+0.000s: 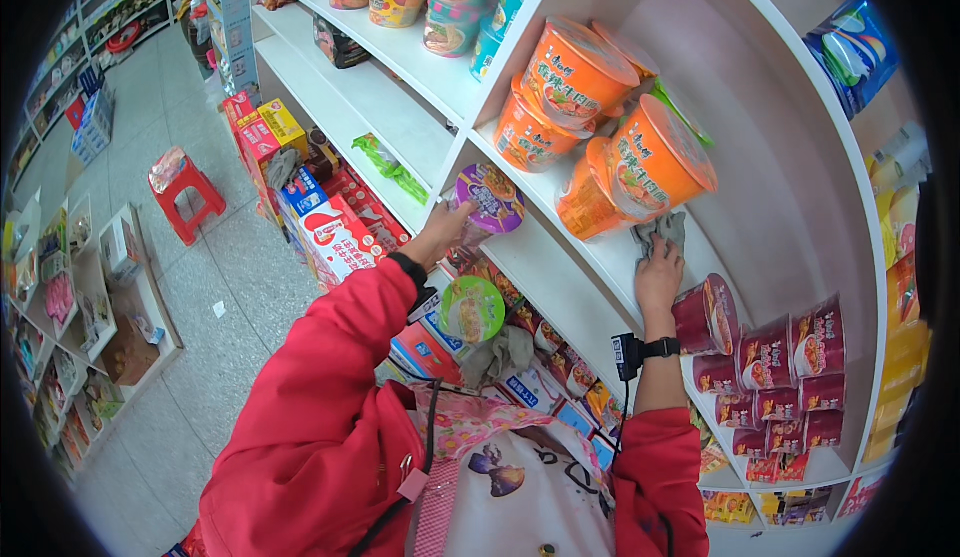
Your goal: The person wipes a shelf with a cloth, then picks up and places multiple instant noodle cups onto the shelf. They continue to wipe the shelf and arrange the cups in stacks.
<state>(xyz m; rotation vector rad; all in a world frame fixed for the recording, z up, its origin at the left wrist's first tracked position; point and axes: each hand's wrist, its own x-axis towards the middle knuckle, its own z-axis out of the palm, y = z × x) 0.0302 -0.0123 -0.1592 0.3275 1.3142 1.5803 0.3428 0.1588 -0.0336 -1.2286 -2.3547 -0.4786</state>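
My left hand [445, 228] grips a noodle cup with a purple lid [490, 198] at the left end of a white shelf, beside the upright divider. My right hand [660, 270] presses on a grey cloth [660, 233] lying on the shelf. Just above the cloth, stacked orange noodle cups [652, 156] stand in the same bay. Dark red noodle cups [765, 354] stand in stacks right of my right wrist. A noodle cup with a green lid [472, 309] is below my left hand, near another grey cloth [499, 357].
Cartons [337, 238] are stacked on the floor along the shelving. A red plastic stool [187, 193] stands on the tiled floor at the left, near a low display rack [139, 287]. More noodle cups [450, 28] fill the upper left shelf. A green packet [390, 167] lies on a lower shelf.
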